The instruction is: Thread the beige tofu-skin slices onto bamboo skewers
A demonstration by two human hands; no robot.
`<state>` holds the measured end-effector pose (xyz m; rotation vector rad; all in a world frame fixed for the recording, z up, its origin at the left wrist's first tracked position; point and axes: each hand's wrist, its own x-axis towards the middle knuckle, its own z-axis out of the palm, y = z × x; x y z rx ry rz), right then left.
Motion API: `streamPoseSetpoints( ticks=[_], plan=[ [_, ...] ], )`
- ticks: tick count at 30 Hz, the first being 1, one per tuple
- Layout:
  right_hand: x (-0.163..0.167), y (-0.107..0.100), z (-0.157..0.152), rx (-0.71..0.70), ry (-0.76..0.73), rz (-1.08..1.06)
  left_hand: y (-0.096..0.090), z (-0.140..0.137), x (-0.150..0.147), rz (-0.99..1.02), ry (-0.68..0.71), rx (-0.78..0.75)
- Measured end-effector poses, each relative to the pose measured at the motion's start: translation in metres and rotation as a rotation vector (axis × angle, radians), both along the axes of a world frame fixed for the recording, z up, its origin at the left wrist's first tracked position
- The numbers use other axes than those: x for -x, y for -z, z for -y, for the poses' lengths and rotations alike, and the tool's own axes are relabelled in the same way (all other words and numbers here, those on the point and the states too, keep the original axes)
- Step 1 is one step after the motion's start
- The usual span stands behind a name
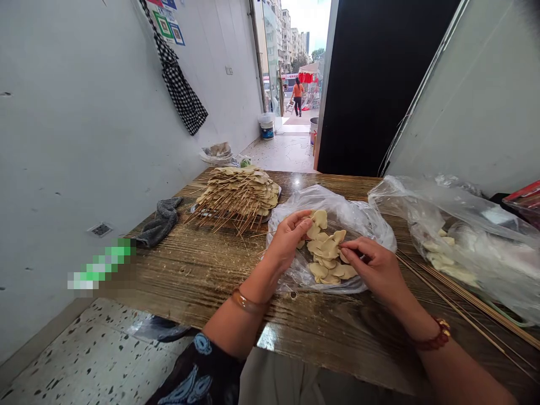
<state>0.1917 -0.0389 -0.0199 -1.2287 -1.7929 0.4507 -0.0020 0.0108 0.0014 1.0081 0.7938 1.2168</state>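
My left hand [290, 239] is closed on a thin wooden skewer, whose end pokes out to the left of the wrist. A pale yellow slice [319, 219] shows at its fingertips, and the fingers hide most of the stick. Between thumb and forefinger, my right hand [373, 264] pinches the edge of a thin, floppy slice [338, 237]. More loose slices [329, 273] lie below both hands on an open clear plastic bag [297, 275]. What the slices are made of I cannot tell for sure.
Filled skewers [240, 194] are heaped on a tray at the back left of the wooden table [198, 281]. A grey cloth [161, 222] lies left of them. To the right are bare skewers [468, 292] and another plastic bag [455, 242] with slices. A person [297, 95] is outside the doorway.
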Motion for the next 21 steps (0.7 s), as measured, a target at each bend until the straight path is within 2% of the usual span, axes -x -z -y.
streamPoseSetpoints(
  ticks=[4,12,21],
  plan=[
    [0.002,-0.0013,0.0014,0.022,-0.018,-0.004,-0.0003,0.005,-0.0056,0.062,0.138,0.027],
    [0.001,-0.0012,0.0022,0.041,-0.057,0.034,0.0024,-0.0034,0.0018,0.098,0.01,0.051],
    [-0.0016,-0.0006,-0.0001,-0.011,-0.032,0.077,0.0029,0.0032,-0.0077,0.068,0.08,0.089]
  ],
)
